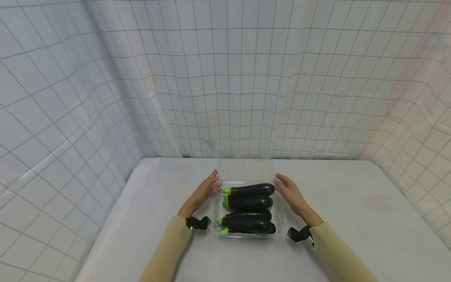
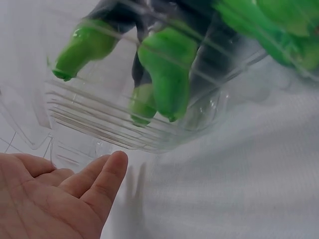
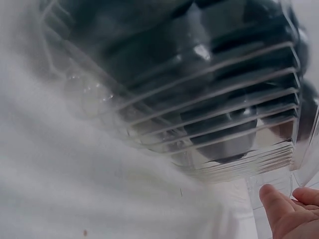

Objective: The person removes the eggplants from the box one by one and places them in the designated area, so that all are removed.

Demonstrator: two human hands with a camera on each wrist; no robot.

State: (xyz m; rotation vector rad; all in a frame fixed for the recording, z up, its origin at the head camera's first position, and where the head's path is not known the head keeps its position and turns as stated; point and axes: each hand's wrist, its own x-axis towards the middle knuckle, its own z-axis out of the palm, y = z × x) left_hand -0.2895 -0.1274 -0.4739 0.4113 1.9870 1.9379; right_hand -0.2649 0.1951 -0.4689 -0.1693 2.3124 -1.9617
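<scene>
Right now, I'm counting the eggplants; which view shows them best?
The head view: several eggplants show end to end, others partly hidden. Left wrist shows mainly stems through plastic; right wrist, dark ends, no stems.

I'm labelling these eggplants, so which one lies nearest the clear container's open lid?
The rearmost eggplant in the container: it lies closest to the lid, while the other eggplants lie farther from it.
</scene>
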